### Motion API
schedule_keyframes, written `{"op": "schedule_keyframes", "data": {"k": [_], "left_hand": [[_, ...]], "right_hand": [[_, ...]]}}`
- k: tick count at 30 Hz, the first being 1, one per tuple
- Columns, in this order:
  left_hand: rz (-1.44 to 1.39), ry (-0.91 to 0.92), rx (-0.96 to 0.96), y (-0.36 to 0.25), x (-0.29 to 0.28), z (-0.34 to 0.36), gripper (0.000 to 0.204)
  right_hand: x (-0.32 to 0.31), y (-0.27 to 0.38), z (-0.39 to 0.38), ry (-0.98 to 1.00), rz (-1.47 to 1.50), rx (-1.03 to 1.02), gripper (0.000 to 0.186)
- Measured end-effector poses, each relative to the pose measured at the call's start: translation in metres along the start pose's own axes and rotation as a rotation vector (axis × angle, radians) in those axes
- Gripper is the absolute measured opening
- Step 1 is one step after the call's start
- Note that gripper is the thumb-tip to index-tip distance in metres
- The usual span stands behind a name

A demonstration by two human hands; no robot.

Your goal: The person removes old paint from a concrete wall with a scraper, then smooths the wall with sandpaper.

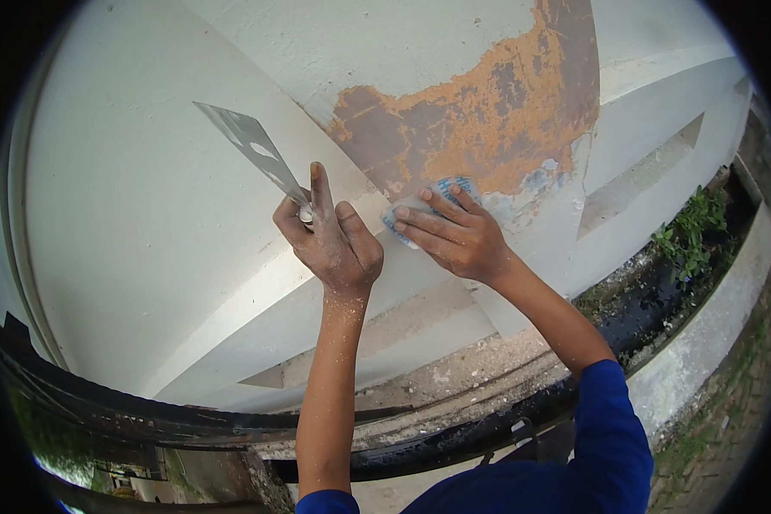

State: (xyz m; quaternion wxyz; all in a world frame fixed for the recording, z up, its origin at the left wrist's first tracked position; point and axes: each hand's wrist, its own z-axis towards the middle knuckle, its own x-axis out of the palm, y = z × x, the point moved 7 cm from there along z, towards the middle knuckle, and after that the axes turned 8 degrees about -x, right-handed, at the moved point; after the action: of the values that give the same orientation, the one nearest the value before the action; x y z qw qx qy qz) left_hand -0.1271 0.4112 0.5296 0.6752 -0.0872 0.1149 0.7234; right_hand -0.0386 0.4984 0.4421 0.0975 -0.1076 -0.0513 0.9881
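Right hand [469, 240] is holding a blue-and-white sheet [463, 183] against the wall [146, 171], frame centre; fingers slightly spread, thumb hidden, can't tell if pinching. Peeled patch [480, 111] is lying just above and right, right hand nearer. Left hand [341, 253] is pinching a metal scraper [247, 137], index extended, long axis pointing upper left

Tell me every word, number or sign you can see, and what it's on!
White sheet under the right hand: blue printed letters, partly covered; I won't copy them out.
Metal scraper in the left hand: no writing I can make out.
Wall: none that I can see.
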Motion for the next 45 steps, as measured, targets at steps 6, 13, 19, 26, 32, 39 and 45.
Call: {"op": "schedule_keyframes", "data": {"k": [6,13,19,26,32,39,45], "left_hand": [[-0.009,-0.014,-0.02,-0.006,-0.001,0.002,0.047],[-0.005,-0.042,-0.028,-0.004,0.001,0.002,0.048],[0.017,0.011,-0.065,-0.002,0.002,0.002,0.049],[0.031,-0.001,-0.019,-0.009,0.005,0.002,0.049],[-0.015,0.016,-0.044,0.002,0.004,0.0,0.048],[-0.001,0.005,-0.027,-0.005,0.005,0.002,0.048],[0.052,0.013,0.074,-0.008,0.005,0.003,0.048]], "right_hand": [[-0.035,-0.019,0.048,-0.227,-0.048,0.227,0.033],[-0.083,-0.104,0.039,-0.413,0.138,0.404,0.028],[0.006,0.023,-0.008,-0.058,0.219,0.208,0.031],[-0.103,-0.133,0.0,-0.601,-0.08,0.518,0.029],[-0.011,-0.006,-0.012,-0.142,0.01,0.156,0.034],[-0.02,-0.02,-0.021,-0.362,0.032,0.476,0.027],[-0.062,-0.078,-0.04,-0.356,-0.134,0.388,0.03]]}}
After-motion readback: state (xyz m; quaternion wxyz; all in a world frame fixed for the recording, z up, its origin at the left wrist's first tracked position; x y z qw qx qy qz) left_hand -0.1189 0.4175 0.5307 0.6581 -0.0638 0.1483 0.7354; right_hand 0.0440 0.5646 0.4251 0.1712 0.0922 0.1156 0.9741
